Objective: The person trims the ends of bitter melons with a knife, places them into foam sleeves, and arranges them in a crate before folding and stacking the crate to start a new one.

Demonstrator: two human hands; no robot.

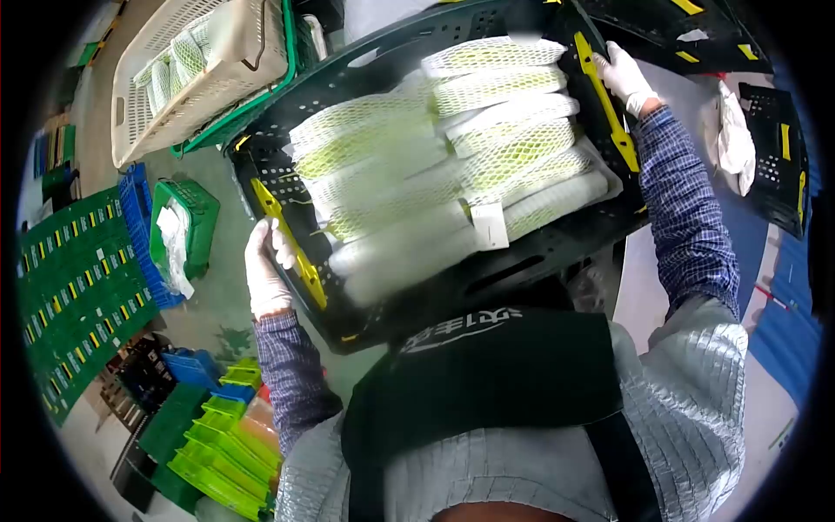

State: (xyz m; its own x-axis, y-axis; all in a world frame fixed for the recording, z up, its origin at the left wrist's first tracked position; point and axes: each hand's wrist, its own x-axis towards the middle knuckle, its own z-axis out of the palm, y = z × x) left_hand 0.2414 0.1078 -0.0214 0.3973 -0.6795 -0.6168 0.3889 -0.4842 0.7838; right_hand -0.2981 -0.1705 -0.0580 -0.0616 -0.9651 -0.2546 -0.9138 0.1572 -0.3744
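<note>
A black plastic crate (513,277) with yellow end handles is held up in front of my body, tilted in view. My left hand (266,265), in a white glove, grips its left end by the yellow handle (291,248). At the opposite end my right hand (624,76), gloved too, is closed on the rim beside the other yellow handle (606,104). Two rows of long, pale green vegetables in white foam nets (513,161) lie inside. A small white tag (490,226) hangs among them. Blur hides part of the left row.
A cream basket (139,113) with netted vegetables stands at upper left on a green crate. Below it is a green bin (209,217) holding white plastic. Stacked green crates (78,296) and lime crates (217,461) are at left. More black crates (787,113) stand at right.
</note>
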